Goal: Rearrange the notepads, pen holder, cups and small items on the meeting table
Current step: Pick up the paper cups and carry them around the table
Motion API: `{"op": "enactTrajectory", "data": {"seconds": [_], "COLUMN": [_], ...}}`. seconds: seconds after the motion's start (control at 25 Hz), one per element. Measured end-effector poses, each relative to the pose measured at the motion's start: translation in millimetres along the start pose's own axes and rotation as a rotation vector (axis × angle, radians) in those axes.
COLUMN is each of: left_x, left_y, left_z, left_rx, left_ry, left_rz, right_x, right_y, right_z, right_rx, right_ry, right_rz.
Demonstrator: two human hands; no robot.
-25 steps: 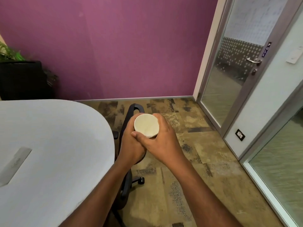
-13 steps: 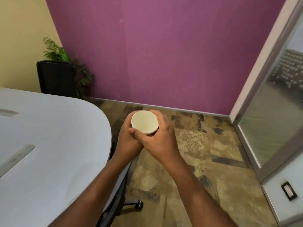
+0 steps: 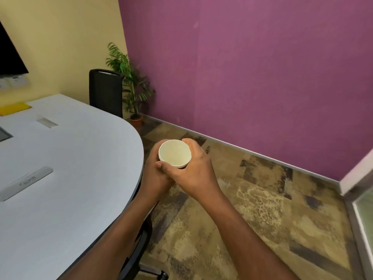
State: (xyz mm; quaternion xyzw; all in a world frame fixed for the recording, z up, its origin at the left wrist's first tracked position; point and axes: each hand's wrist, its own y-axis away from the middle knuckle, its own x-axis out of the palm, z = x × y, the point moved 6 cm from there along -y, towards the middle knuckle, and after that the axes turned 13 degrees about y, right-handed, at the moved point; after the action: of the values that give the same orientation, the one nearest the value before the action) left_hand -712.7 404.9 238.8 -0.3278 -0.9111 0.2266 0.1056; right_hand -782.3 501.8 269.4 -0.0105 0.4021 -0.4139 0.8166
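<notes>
A cream paper cup (image 3: 174, 152), apparently two nested, is held upright and empty just beyond the rounded end of the grey meeting table (image 3: 84, 158). My left hand (image 3: 156, 176) wraps it from the left and below. My right hand (image 3: 191, 168) grips it from the right, thumb across the near side. Both hands hover over the floor, off the table edge. A yellow notepad (image 3: 14, 108) lies at the table's far left.
Cable-port covers (image 3: 26, 183) (image 3: 47, 122) are set into the tabletop. A black office chair (image 3: 106, 91) and a potted plant (image 3: 131, 85) stand beyond the table. Another chair's base (image 3: 139, 257) sits under my arms. Purple wall ahead, glass door (image 3: 363, 209) at right.
The view has swung left, away from the glass door, bringing the yellow wall, chair, plant and notepad into sight. The cup stays held in both hands the same way.
</notes>
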Motion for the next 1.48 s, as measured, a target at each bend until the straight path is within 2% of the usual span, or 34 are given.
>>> {"op": "enactTrajectory", "data": {"seconds": [0.16, 0.4, 0.72, 0.84, 0.96, 1.2, 1.48], "left_x": [8, -14, -44, -47, -40, -50, -114], "left_y": [-46, -119, -172, -201, -227, -249, -261], "left_z": [35, 68, 101, 127, 137, 163, 195], "left_rx": [-0.042, -0.087, -0.173, -0.192, -0.200, -0.216, -0.253], "left_ry": [0.048, -0.023, -0.182, -0.155, -0.275, -0.368, -0.526], "left_rz": [-0.036, -0.236, -0.494, -0.631, -0.760, -1.007, -1.128], "right_x": [15, 54, 138, 164, 184, 228, 304], "right_y": [-58, -154, -241, -286, -326, -370, -390], "right_z": [-20, -21, -27, -34, -39, -36, -4], "right_rx": [-0.020, -0.139, -0.235, -0.305, -0.375, -0.511, -0.609], "right_ry": [-0.013, -0.107, -0.285, -0.340, -0.365, -0.421, -0.424], "right_rz": [0.038, 0.143, 0.445, 0.548, 0.660, 0.862, 1.006]}}
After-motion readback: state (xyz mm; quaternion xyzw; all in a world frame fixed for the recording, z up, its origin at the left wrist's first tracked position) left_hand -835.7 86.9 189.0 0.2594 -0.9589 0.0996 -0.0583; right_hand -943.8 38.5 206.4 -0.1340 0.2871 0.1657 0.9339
